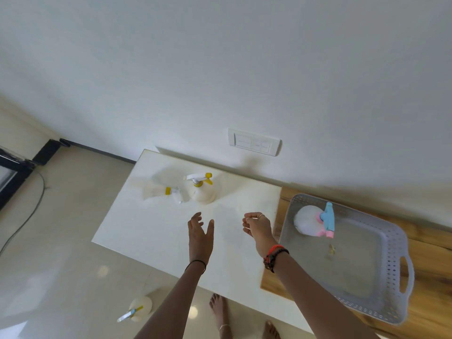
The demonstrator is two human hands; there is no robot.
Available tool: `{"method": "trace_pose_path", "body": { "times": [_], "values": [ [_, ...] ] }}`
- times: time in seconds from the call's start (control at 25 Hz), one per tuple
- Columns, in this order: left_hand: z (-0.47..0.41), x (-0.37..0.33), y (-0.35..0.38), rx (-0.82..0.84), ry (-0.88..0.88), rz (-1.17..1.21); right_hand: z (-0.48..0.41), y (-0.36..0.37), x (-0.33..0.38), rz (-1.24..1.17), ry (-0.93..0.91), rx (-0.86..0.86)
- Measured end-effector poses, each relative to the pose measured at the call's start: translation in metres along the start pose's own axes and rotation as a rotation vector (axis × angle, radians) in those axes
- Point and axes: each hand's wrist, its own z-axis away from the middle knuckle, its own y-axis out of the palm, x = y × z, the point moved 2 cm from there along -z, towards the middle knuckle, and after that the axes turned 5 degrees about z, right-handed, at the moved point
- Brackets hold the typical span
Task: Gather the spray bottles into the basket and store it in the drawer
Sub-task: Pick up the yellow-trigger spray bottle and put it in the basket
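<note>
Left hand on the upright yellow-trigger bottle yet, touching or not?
Apart. The head view shows a strip of bare white table between the open left hand and the base of the upright yellow-trigger bottle.

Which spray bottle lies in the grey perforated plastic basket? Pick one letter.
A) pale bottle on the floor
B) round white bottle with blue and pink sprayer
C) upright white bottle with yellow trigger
B: the round white bottle with blue and pink sprayer lies inside the grey perforated plastic basket.
</note>
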Motion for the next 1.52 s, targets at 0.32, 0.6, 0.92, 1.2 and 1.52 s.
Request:
{"method": "trace_pose_path", "body": {
  "times": [0.32, 0.6, 0.92, 1.2, 1.52],
  "values": [
    [-0.097, 0.009, -0.020, 0.079, -0.446, 0.275, -0.052, 0.068, 0.030, 0.232, 0.001, 0.093],
    [-0.144, 0.010, -0.019, 0.196, -0.536, 0.507, -0.091, 0.126, 0.048, 0.431, -0.116, 0.249],
    [-0.159, 0.015, -0.012, 0.328, -0.537, 0.563, -0.108, 0.138, 0.048, 0.485, -0.140, 0.310],
    [-0.136, 0.006, -0.017, 0.293, -0.460, 0.580, -0.084, 0.119, 0.040, 0.345, -0.127, 0.311],
    [-0.073, -0.002, -0.019, 0.230, -0.502, 0.535, -0.027, 0.071, 0.017, 0.159, -0.059, 0.266]
  ]
}}
